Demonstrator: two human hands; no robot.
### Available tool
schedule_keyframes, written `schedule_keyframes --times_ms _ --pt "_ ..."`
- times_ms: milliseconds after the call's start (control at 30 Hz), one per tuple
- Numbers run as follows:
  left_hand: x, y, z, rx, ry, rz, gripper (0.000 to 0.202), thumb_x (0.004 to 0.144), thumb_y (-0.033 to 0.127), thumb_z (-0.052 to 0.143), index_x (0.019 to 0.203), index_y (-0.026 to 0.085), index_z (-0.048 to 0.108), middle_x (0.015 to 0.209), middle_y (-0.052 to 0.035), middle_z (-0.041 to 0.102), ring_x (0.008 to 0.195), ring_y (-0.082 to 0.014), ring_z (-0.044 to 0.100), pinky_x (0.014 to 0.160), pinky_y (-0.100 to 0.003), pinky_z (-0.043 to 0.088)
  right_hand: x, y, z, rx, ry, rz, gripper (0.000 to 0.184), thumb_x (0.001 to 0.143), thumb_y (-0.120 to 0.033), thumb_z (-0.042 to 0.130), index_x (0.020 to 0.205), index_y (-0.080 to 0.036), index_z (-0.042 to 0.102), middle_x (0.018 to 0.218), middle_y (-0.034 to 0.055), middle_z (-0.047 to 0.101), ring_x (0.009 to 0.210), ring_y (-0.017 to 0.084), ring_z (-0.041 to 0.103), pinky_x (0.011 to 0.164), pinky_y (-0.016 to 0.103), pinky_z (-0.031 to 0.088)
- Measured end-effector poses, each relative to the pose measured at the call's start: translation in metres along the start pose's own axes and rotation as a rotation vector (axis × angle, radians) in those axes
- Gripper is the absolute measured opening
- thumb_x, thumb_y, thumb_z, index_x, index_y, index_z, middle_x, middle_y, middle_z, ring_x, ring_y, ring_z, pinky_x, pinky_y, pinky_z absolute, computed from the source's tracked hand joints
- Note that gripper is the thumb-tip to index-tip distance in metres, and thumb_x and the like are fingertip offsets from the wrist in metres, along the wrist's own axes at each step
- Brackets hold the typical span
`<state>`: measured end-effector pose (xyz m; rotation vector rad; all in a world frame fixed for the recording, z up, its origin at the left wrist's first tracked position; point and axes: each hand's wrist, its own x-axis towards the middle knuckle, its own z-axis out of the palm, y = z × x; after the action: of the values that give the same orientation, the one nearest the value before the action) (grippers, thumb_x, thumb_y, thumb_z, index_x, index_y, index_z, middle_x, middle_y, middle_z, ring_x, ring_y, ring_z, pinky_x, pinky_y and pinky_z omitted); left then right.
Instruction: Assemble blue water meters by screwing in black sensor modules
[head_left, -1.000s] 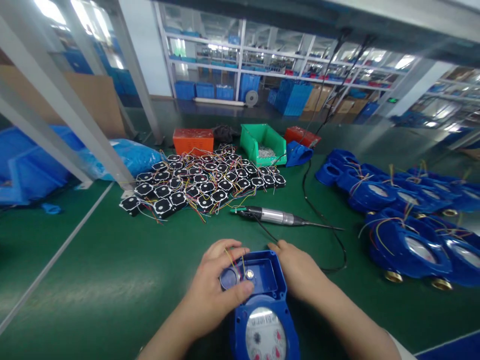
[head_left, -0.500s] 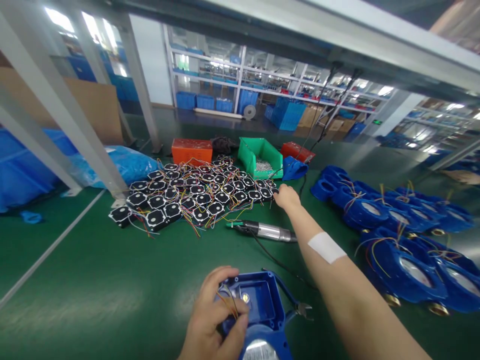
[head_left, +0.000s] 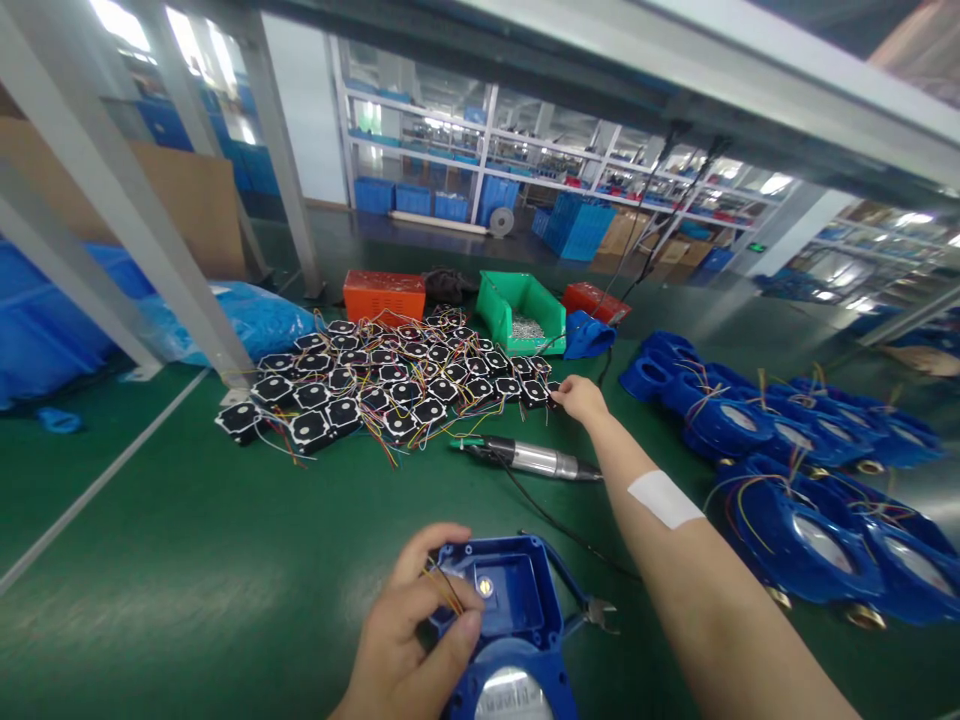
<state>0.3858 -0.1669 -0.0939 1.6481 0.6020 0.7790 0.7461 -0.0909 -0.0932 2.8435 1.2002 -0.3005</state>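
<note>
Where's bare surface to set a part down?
Biggest patch: the green surface left of the left hand, bordered by the white line and black modules. A smaller strip separates the silver tool and blue housing, though a cable crosses it. Crowded: the modules' spread and right side, with blue meters.

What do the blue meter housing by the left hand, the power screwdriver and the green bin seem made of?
Blue meter housing: probably moulded plastic, satin, given its even colour and soft highlights.
Power screwdriver: barrel apparently polished metal, by its bright silvery reflections; the black ends could be plastic or rubber.
Green bin: likely plastic, smooth, with uniformly coloured walls.
</note>
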Motion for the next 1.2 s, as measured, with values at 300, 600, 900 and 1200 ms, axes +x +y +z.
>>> schedule_keyframes --times_ms 300,600,900,1200 --pt "-0.008 0.008 -0.001 0.007 0.136 0.207 0.016 0.073 0.012 0.056 0.08 0.025 0.062 0.098 -0.0043 0.065 0.112 -0.026 0.045 0.095 -0.047 0.033 -0.028 0.005 -0.004 -0.064 -0.054 0.077 0.033 0.084 -0.036 0.05 0.1 -0.008 0.052 0.098 0.0075 0.051 0.093 0.013 0.049 0.085 0.033 0.043" --pt "-0.015 0.017 -0.001 -0.282 0.156 0.07 0.017 0.079 0.017 0.053 0.09 0.028 0.058 0.061 0.0065 0.063 0.076 -0.013 0.06 0.104 -0.04 0.025 -0.093 0.003 -0.036 0.092 0.197 -0.01 0.025 0.074 -0.031 0.056 0.093 -0.014 0.054 0.089 0.0047 0.056 0.08 0.013 0.052 0.068 0.023 0.04" --pt "-0.005 0.031 0.005 -0.541 0.168 -0.11 0.046 0.069 0.024 0.067 0.111 0.021 0.05 0.052 0.006 0.048 0.058 -0.0107 0.05 0.061 -0.022 0.043 -0.242 -0.039 -0.077 0.24 0.281 -0.716 0.018 0.068 -0.018 0.062 0.084 -0.016 0.054 0.087 0.0003 0.054 0.081 0.012 0.048 0.073 0.024 0.039" --pt "-0.013 0.037 0.006 -0.616 0.256 -0.16 0.007 0.069 0.025 0.067 0.067 0.018 0.066 0.069 -0.0007 0.06 0.073 -0.0125 0.053 0.067 -0.021 0.042 -0.279 -0.049 -0.07 0.346 0.319 -0.974 0.016 0.073 -0.015 0.059 0.088 -0.016 0.053 0.094 0.0008 0.053 0.087 0.011 0.047 0.076 0.024 0.042"
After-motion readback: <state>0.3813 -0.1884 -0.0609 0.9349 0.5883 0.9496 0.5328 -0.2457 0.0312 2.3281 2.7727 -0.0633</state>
